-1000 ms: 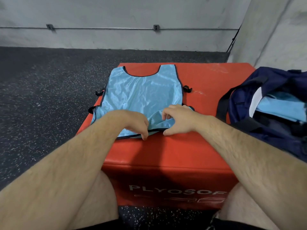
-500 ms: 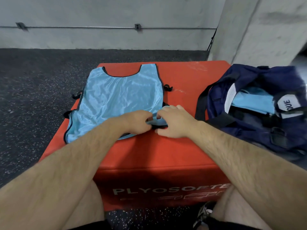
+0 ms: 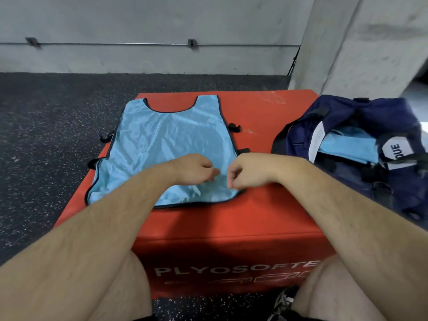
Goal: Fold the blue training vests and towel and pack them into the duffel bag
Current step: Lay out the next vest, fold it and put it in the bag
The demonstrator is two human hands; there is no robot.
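Note:
A light blue training vest [image 3: 166,144] with dark trim lies flat on the red plyo box [image 3: 231,223], neck opening at the far side. My left hand [image 3: 194,167] and my right hand [image 3: 247,169] hover side by side over the vest's lower right part. Their fingers are loosely curled and point down, and I see no fabric between them. The navy duffel bag [image 3: 342,114] stands open on the right end of the box. Folded light blue fabric [image 3: 347,144] lies inside it.
Dark speckled rubber floor [image 3: 46,135] surrounds the box on the left and behind. A grey concrete wall [image 3: 139,31] with a thin pipe runs along the back, and a concrete pillar [image 3: 361,42] rises behind the bag. My bare knees press close to the box front.
Both hands gripped the vest's lower right hem before; now they have let go and lifted slightly, and the hem lies flat. The view shifted a little to the right.

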